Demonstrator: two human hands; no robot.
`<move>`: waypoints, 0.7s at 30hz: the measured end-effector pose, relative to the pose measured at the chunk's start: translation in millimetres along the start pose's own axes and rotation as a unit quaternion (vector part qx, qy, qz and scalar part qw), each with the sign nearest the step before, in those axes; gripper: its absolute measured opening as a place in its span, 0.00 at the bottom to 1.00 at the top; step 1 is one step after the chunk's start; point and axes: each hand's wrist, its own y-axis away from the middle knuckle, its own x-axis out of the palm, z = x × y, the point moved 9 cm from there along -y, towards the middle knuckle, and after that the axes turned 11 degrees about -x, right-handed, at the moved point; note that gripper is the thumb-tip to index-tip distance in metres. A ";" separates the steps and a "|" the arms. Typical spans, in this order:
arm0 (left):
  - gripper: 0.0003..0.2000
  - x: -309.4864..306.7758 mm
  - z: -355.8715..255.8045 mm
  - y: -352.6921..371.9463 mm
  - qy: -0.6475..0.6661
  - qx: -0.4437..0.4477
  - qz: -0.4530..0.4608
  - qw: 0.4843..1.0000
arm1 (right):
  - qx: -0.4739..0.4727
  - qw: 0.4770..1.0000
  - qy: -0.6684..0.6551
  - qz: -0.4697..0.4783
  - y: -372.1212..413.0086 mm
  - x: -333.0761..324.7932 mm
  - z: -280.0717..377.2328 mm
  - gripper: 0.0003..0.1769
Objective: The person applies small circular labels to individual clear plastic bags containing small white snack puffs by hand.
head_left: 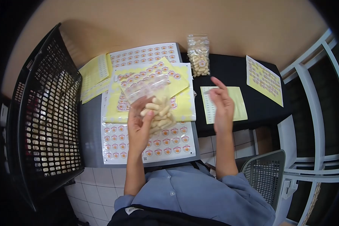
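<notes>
My left hand (138, 126) grips a clear zip bag (160, 113) of pale, finger-shaped pieces, thumb across its front. The bag is tilted over yellow and white sheets of round orange-and-pink stickers (158, 145). To the right, my right hand (223, 107) is raised over a yellow sheet with small printed labels (209, 109) on the black cloth. Its fingers are apart and partly smeared by motion; no object shows in them. Beyond that hand, a filled clear bag (199, 62) lies on the cloth near the wall.
At left stands a tall black perforated basket (52, 109) with pale contents. Yellow sheets (96, 75) lie beside it, and another yellow sticker sheet (265, 83) lies at the far right of the black cloth (229, 75). A grey chair (265, 165) and white metal frame (309, 101) stand at right.
</notes>
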 end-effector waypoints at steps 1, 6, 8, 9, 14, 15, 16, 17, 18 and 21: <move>0.18 7.0 -2.1 0.6 -0.008 0.015 0.024 1.000 | -0.030 0.998 0.017 0.057 2.9 30.3 15.6 0.04; 0.20 21.1 -16.2 7.6 0.018 0.028 0.032 0.999 | -0.193 0.968 0.149 0.067 19.9 96.4 69.4 0.05; 0.20 20.3 -19.2 9.0 0.032 0.031 0.037 0.998 | -0.190 0.968 0.145 0.071 26.5 103.4 81.6 0.05; 0.20 20.7 -20.0 9.6 0.047 0.032 0.046 0.997 | -0.185 0.969 0.146 0.073 27.9 106.3 83.6 0.05; 0.22 17.1 -23.4 11.2 0.049 0.044 0.039 0.997 | -0.120 0.986 0.034 0.108 21.6 122.3 54.0 0.05; 0.22 17.6 -26.3 12.4 0.039 0.059 0.038 0.997 | -0.121 0.986 0.034 0.112 22.4 124.4 53.5 0.05; 0.21 17.6 -29.2 13.5 0.028 0.075 0.038 0.996 | -0.114 0.986 0.035 0.113 23.0 126.4 52.0 0.05; 0.21 16.6 -29.3 13.4 0.027 0.076 0.036 0.996 | -0.108 0.987 0.035 0.114 23.4 128.0 50.4 0.05; 0.20 15.8 -27.1 12.2 0.030 0.066 0.034 0.997 | -0.109 0.987 0.034 0.115 23.4 129.0 50.0 0.05; 0.20 15.6 -24.5 12.5 0.033 0.055 0.040 0.997 | -0.115 0.985 0.057 0.116 22.7 129.3 48.7 0.04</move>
